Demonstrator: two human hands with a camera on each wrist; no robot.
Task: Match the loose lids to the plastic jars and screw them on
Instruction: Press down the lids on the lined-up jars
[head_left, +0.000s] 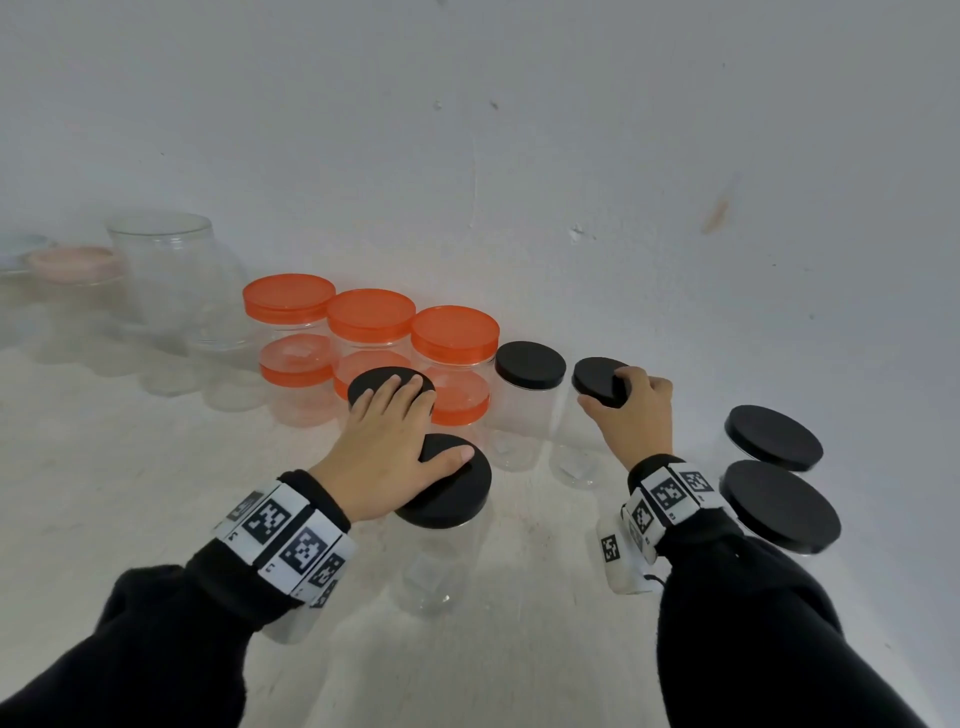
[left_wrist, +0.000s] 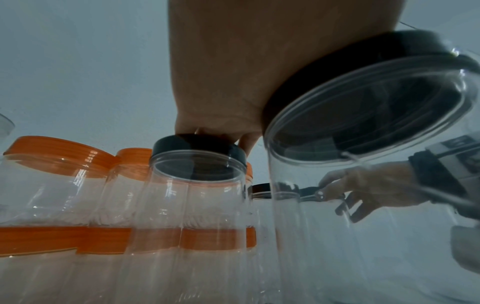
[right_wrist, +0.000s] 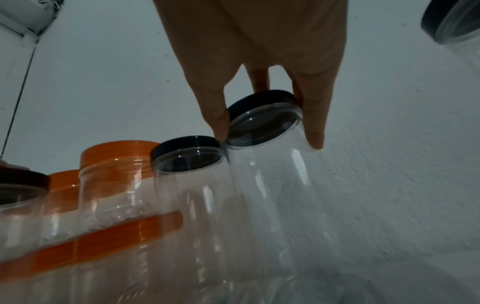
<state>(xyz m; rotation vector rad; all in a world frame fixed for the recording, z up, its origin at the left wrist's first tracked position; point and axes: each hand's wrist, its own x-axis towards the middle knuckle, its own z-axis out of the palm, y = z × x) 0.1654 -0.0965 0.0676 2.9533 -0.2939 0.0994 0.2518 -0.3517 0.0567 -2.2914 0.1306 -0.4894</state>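
The right hand (head_left: 631, 410) has its grip closed on a small black lid (head_left: 597, 381), fingertips (right_wrist: 315, 139) wrapped down over the rim, atop a tall clear jar (head_left: 574, 452). In the right wrist view that jar leans away from its capped neighbour (right_wrist: 187, 152), probably from the twisting force. Fingers spaced round the rim suit turning the lid onto its thread; this looks like the tightening step.

The left hand (head_left: 387, 441) lies flat and released, grasping nothing: its fingers (head_left: 400, 387) rest on another black lid (head_left: 382, 382) further back, its thumb (head_left: 452, 457) on the wide black lid (head_left: 452, 483) of the nearest jar (head_left: 441, 561). Pressing down on both likely steadies them while the other hand works.

Behind stand orange-lidded jars (head_left: 371, 317) stacked in two tiers, already capped. Two wide black-lidded jars (head_left: 779, 504) sit at the right on the pale bench (head_left: 130, 493). Uncapped clear jars (head_left: 166, 270) wait far left, blurred, so lids there seem outstanding.
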